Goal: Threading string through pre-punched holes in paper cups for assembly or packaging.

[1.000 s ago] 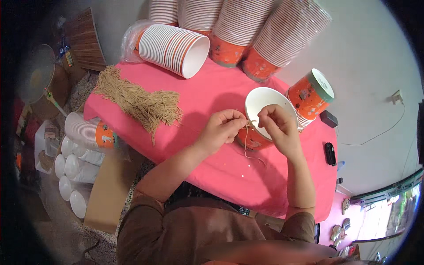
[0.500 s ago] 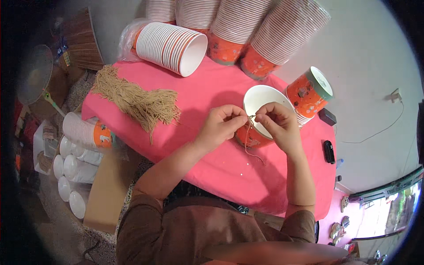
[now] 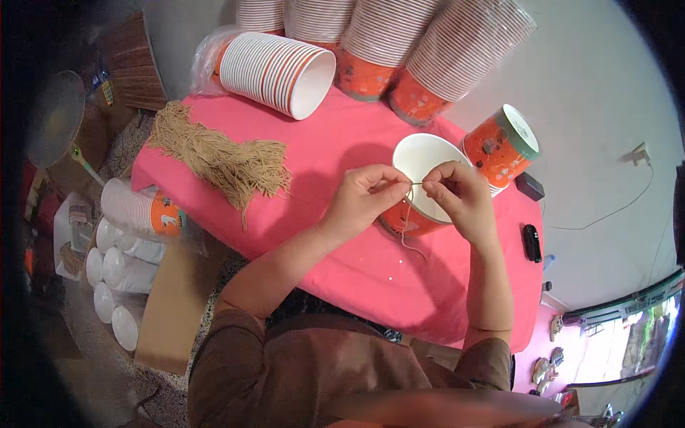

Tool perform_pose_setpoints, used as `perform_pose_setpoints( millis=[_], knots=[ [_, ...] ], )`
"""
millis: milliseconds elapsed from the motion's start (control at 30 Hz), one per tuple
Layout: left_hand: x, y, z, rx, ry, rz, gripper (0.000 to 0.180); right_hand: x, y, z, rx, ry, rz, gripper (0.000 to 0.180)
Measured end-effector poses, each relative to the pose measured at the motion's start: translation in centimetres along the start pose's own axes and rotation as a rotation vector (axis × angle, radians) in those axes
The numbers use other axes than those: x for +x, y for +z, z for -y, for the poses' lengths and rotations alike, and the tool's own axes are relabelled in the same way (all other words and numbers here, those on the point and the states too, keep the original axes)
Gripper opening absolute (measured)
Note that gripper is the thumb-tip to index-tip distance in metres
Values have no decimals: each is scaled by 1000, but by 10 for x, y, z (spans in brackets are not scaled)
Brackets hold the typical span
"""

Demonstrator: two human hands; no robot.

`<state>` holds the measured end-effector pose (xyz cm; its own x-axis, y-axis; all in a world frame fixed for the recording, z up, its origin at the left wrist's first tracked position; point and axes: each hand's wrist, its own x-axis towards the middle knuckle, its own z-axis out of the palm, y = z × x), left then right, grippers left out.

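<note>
My left hand [image 3: 365,198] and my right hand [image 3: 462,198] meet over the near rim of an orange paper bucket [image 3: 428,151] with a white inside. Both pinch a thin cord [image 3: 408,221], and a short taut piece spans the small gap between the fingertips. Its loose end hangs down past the bucket's orange side toward the cloth. To the left, a thick bundle of tan cords [image 3: 221,160] lies on the table, away from both hands. What the bucket holds is hidden behind my fingers.
A pink cloth [image 3: 328,250] covers the table. Wrapped stacks of buckets [image 3: 378,43] stand at the back, with one stack [image 3: 275,75] on its side. An upturned orange bucket [image 3: 499,146], a black box [image 3: 529,187] and a black object [image 3: 531,243] sit right. More stacked buckets [image 3: 132,207] are lower left.
My right hand has drawn slightly to the right, widening the gap between my fingertips. The cord between them now shows as a taut line.
</note>
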<state>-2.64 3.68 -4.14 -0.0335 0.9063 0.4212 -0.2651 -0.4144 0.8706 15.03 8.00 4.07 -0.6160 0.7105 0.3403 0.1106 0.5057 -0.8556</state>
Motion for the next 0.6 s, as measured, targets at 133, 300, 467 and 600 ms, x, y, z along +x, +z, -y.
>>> perform_pose_setpoints(
  millis=[133, 300, 467, 600],
  knots=[
    [1, 2, 4, -11, 60, -33, 11, 2, -4, -3, -3, 41, -1, 9],
    [-3, 5, 0, -10, 66, -84, 12, 4, -7, -7, 2, 29, 10, 12],
    [-7, 2, 8, -36, 43, -145, 11, 5, -9, -6, 47, 99, -102, 10],
    [-13, -4, 12, -115, -80, -237, 11, 0, -27, 1, 83, -36, -256, 6]
  ],
)
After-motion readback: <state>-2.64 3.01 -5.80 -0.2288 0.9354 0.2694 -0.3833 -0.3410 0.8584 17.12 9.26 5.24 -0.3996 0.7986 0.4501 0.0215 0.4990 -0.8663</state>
